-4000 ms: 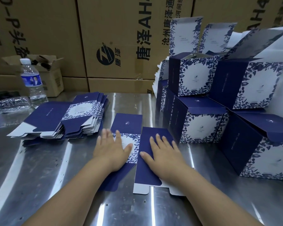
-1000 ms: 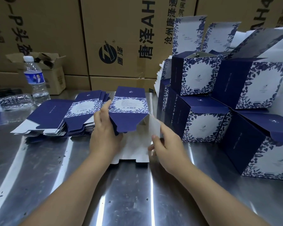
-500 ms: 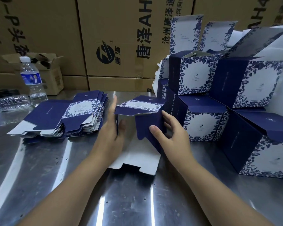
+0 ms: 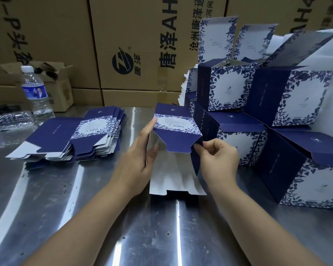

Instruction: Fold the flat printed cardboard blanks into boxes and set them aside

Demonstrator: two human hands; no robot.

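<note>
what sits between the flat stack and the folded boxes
In the head view, the half-opened blank, held by the left hand and pinched by the right hand, over the steel table.

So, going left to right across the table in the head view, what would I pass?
Crushed clear plastic bottle → upright clear water bottle with blue label → stack of flat navy cardboard blanks → left hand → half-folded navy blank → right hand → pile of folded navy-and-white floral boxes.

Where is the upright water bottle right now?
In the head view the water bottle stands at the far left of the metal table, just in front of a small open carton and back-left of the stack of flat blanks.
</note>
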